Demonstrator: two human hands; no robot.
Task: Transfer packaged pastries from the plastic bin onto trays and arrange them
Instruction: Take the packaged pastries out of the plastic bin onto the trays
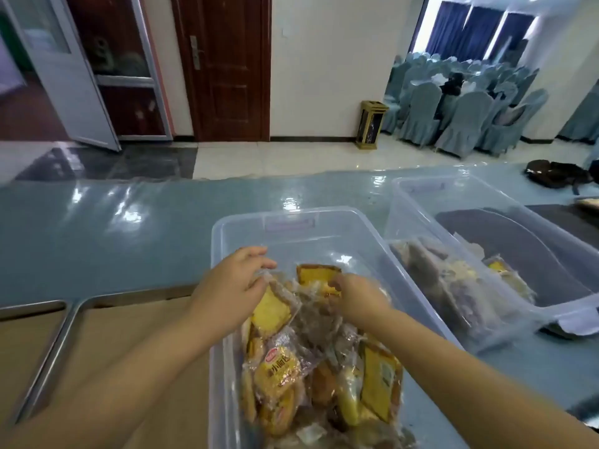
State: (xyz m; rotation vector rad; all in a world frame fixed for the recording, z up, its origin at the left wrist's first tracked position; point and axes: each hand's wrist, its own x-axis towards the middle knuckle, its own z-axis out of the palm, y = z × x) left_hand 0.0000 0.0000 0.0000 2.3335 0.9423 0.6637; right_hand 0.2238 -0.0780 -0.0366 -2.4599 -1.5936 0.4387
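Observation:
A clear plastic bin (pixel 291 222) stands in front of me on the blue table, its near half heaped with packaged pastries (pixel 311 367) in clear and yellow wrappers. My left hand (pixel 233 286) is inside the bin at its left side, fingers pinching the clear wrapper of a yellow cake slice (pixel 270 314). My right hand (pixel 359 298) reaches in beside it, its fingers closed on another packaged yellow cake (pixel 316 274) at the top of the heap. Metal trays (pixel 61 345) lined with brown paper lie left of the bin.
A second clear bin (pixel 479 189) stands to the right, holding packaged pastries and a dark tray. A dark bag (pixel 557 173) lies at the far right. Beyond the table are tiled floor, a gold bin, covered chairs and a wooden door.

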